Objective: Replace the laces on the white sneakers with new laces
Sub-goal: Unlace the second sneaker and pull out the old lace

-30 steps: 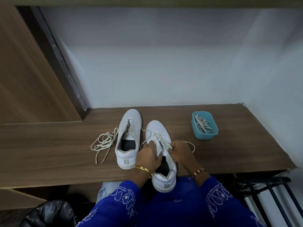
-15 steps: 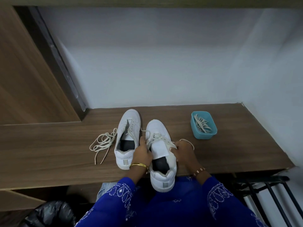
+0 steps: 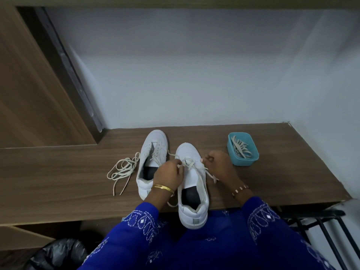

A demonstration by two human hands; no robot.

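No brand mark, label or legible writing shows on any item. The left hand [image 3: 169,175], gold bangle at the wrist, lies over the near white low-top sneaker [image 3: 191,184] with fingers curled, pinching its cream lace [image 3: 190,162] beside the eyelets. The right hand [image 3: 219,166], beaded bracelet at the wrist, is at the sneaker's right side, fingers curled and pinching the other run of the same lace. Both forearms, in blue embroidered sleeves, reach forward from the bottom of the view. This sneaker sits toe-away on the brown wood-grain bench [image 3: 58,172], its heel overhanging the near edge; the lace is loose and only partly threaded. A second white sneaker [image 3: 152,152] stands just left of it. A loose cream lace [image 3: 121,169] lies in a tangle further left. A small teal plastic tub [image 3: 243,151] holding flat cream laces sits to the right.
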